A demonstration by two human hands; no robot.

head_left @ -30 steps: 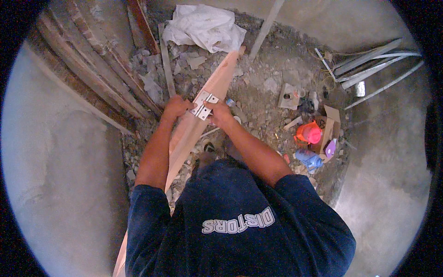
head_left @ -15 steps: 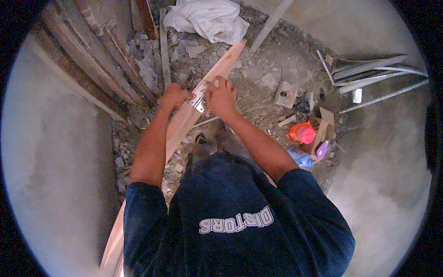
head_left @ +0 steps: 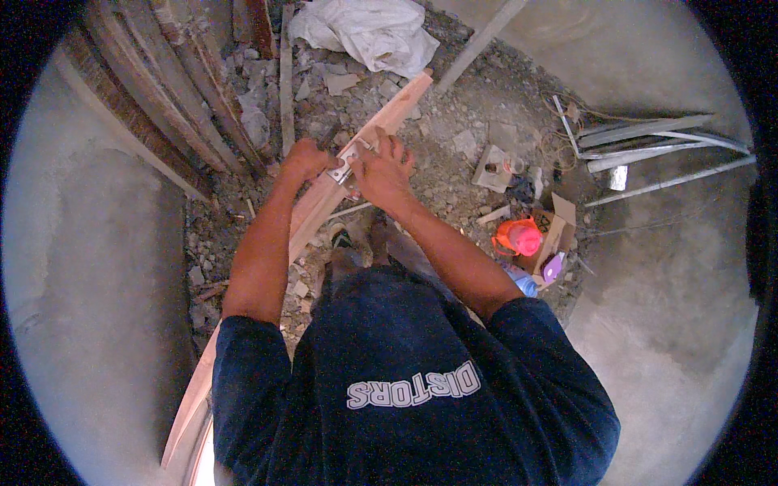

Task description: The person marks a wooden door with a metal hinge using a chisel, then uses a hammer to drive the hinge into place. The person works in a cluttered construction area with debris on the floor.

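Observation:
A long reddish wooden plank [head_left: 387,116] runs slantwise in front of me, from beside my left leg up toward a white sack. Across it lies a silvery metal hinge [head_left: 343,169] with screw holes, partly covered by my fingers. My left hand [head_left: 305,161] is closed, with thumb and fingertips at the hinge's left edge. From the other side, my right hand [head_left: 384,173] grips the hinge with bent fingers, its knuckles over the plank. Whether either hand also holds something small cannot be made out.
Rubble covers the ground. Dark timbers [head_left: 154,97] lean at the left wall, and a white sack [head_left: 373,32] lies ahead. To the right are an orange-red jug [head_left: 520,236], an open cardboard box [head_left: 559,231], a blue container [head_left: 520,280] and metal lengths [head_left: 648,139].
The hinge shows a narrower face now, as if tilted between my hands. My right fingers have shifted slightly on it. The whole view has moved a little.

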